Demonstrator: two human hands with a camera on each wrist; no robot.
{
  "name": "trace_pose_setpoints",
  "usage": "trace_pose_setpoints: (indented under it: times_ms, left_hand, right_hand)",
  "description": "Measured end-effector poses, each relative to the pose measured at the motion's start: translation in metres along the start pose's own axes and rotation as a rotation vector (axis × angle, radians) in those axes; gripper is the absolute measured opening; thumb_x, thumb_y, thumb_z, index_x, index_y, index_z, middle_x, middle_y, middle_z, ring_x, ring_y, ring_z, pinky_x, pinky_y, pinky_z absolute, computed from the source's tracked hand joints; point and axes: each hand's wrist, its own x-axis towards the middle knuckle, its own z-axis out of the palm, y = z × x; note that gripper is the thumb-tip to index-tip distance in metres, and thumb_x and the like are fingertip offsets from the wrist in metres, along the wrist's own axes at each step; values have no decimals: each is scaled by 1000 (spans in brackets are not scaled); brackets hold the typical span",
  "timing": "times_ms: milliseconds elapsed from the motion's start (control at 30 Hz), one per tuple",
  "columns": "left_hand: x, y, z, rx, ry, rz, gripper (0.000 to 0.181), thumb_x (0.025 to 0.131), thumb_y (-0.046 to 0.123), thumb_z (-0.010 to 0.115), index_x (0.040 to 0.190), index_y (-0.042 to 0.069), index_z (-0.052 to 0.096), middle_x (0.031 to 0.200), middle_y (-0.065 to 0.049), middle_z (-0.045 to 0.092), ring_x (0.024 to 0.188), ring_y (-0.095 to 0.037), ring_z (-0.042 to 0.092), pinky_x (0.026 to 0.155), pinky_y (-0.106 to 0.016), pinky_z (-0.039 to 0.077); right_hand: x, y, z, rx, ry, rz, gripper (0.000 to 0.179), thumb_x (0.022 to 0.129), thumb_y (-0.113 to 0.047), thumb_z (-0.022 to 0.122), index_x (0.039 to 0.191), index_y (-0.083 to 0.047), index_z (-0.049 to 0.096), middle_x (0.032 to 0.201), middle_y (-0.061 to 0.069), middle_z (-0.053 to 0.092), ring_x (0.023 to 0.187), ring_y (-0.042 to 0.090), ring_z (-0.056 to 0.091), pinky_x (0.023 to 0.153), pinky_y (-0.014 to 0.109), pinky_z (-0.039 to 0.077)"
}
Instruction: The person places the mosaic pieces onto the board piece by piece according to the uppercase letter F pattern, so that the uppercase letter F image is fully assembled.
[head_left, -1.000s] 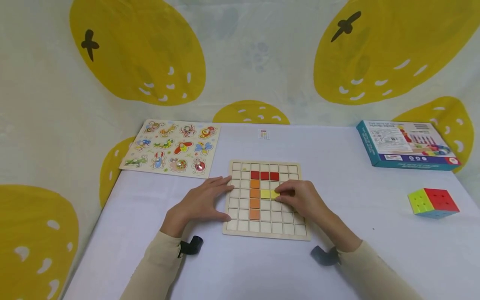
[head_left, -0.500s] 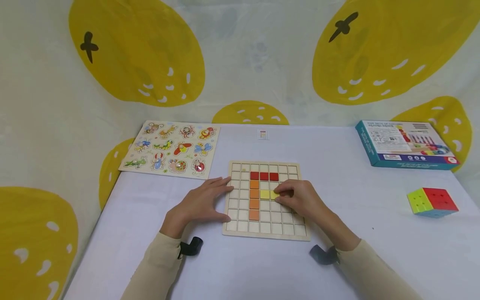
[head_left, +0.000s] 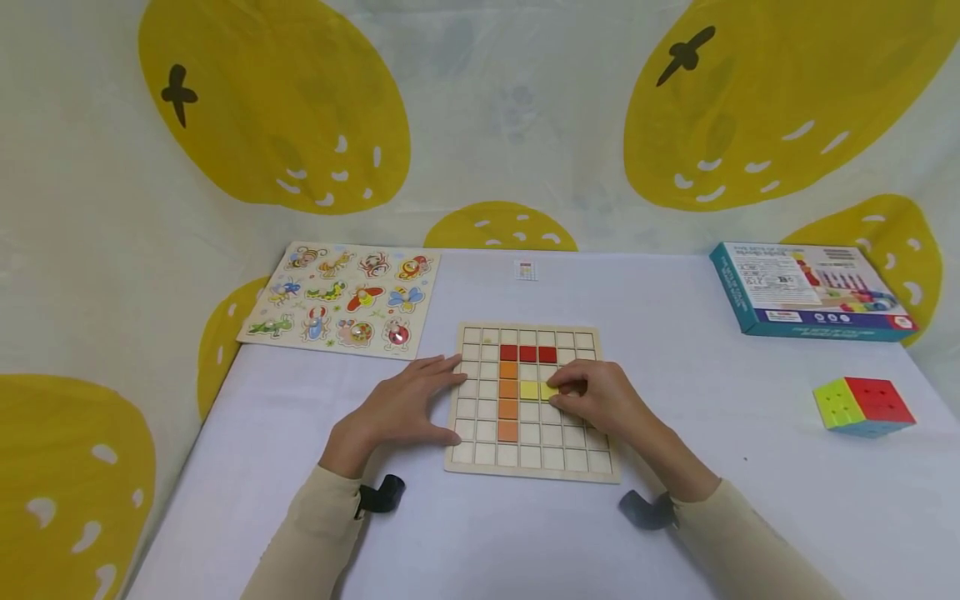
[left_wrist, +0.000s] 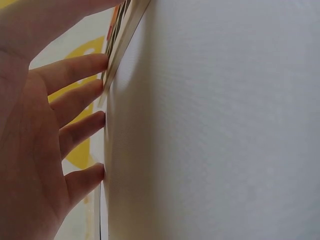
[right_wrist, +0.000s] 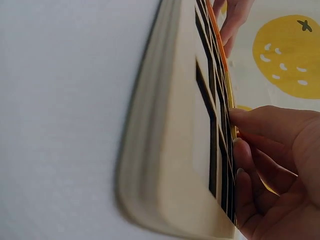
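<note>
A square wooden grid board (head_left: 486, 454) lies on the table in the head view. Set in its cells are a row of three red tiles (head_left: 528, 354), a column of several orange tiles (head_left: 508, 409) and two yellow tiles side by side. My right hand (head_left: 606, 398) has thumb and forefinger on the right-hand yellow tile (head_left: 548, 391), pinching it at its cell; the fingers partly cover it. Left of that is the other yellow tile (head_left: 529, 390). With fingers spread, my left hand (head_left: 397, 406) rests against the board's left edge, also visible in the left wrist view.
Back left lies an insect picture puzzle board (head_left: 341, 296). A small printed card (head_left: 526, 270) is behind the grid board. Farther right are a teal-edged box (head_left: 817, 287) and a coloured puzzle cube (head_left: 862, 406). A fruit-patterned cloth (head_left: 517, 125) hangs behind the table.
</note>
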Motion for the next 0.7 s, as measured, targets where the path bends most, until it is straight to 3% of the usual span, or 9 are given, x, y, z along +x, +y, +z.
trace_pose_setpoints:
  times_ms: [200, 400, 533, 700]
  left_hand:
    - [1, -1, -1, 0, -1, -12, 87, 73, 52, 85, 149, 24, 53, 169, 6, 32, 157, -27, 30, 111, -62, 46]
    - [0, -2, 1, 1, -9, -15, 90, 74, 52, 84, 152, 24, 49, 169, 5, 31, 157, -28, 30, 118, -57, 41]
    - [-1, 0, -1, 12, -17, -1, 95, 76, 53, 83, 157, 24, 42, 170, 3, 31, 157, -28, 30, 122, -55, 37]
    - [3, 6, -16, 74, -26, 11, 95, 77, 59, 81, 157, 27, 40, 168, 2, 35, 154, -27, 37, 120, -53, 40]
  right_hand:
    - [1, 2, 2, 11, 0, 2, 19, 82, -10, 82, 101, -9, 79, 97, 2, 75, 82, 11, 61, 72, 18, 53]
    - [-3, 3, 0, 51, -12, 32, 31, 85, -18, 81, 114, -10, 70, 95, 0, 72, 84, 12, 63, 78, 21, 54]
    - [-6, 4, -10, 60, 41, 4, 44, 87, -20, 80, 126, -9, 63, 111, 7, 71, 87, 17, 62, 74, 21, 54]
    - [-1, 5, -36, -84, 142, -59, 58, 88, -26, 79, 139, -9, 57, 136, 13, 60, 102, 24, 57, 77, 32, 54]
